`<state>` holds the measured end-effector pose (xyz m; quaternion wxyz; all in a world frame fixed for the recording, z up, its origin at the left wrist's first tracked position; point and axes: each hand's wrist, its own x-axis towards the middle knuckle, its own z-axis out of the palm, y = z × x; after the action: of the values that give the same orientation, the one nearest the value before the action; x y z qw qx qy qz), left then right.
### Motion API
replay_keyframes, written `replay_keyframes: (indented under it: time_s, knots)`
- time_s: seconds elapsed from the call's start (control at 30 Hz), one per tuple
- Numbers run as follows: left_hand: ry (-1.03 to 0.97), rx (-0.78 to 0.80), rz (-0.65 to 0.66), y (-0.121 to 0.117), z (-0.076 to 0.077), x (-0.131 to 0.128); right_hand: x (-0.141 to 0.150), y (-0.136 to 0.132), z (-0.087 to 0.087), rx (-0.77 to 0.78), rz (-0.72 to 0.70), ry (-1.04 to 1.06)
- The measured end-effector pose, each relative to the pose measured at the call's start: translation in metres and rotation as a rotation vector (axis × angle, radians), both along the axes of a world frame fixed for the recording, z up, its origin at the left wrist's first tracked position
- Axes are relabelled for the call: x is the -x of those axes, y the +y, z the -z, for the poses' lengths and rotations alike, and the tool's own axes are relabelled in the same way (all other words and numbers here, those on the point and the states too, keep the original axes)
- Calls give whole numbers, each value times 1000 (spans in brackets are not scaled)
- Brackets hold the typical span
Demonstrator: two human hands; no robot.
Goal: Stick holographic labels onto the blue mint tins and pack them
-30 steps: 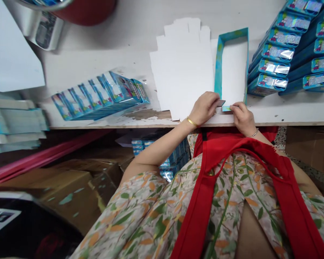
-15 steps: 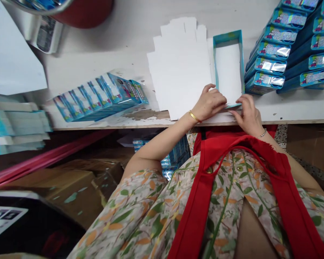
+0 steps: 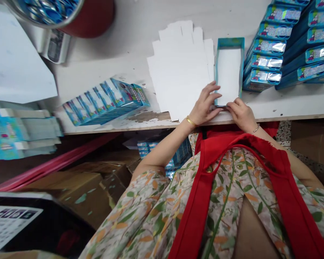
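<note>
A shallow open box (image 3: 229,73), blue-walled with a white inside, lies lengthwise in front of me on the table. My left hand (image 3: 206,104) grips its near left corner, the thumb outside the near wall and fingers reaching over the left side. With my right hand (image 3: 242,114) I pinch the near wall by the right corner, fingers bent. That near wall stands up as a thin dark edge between both hands. Left of the box, partly under my left fingers' side, is a fanned pile of white card sheets (image 3: 180,68).
Rows of filled-looking blue packs (image 3: 264,61) stand at the right. More blue packs (image 3: 105,102) lean in a row at the left. A red pot (image 3: 94,18) with blue-and-silver pieces and a small device (image 3: 58,46) sit at the back left. Folded cartons (image 3: 29,131) are at far left.
The box's near wall, tilted before, now stands more upright. My left fingers have spread along the left side, and my right hand has moved left along the near wall.
</note>
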<state>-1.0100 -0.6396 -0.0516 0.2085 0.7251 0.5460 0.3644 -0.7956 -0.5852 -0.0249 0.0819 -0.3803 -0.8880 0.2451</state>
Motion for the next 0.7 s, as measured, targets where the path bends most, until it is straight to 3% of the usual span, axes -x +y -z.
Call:
replay_keyframes:
  time_s: [0.13,0.3,0.57,0.7]
  knots:
    - [22,33,-112,-15,3,1,1,0,4,-15,-8,-10]
    - [56,78,-14,-16,9,-6,0,1,5,26,-6,34]
    - [136,38,116,-2,-13,12,-17,-8,10,-16,-58,48]
    - [156,96,283,-6,-17,13,-27,-13,15,-95,-110,157]
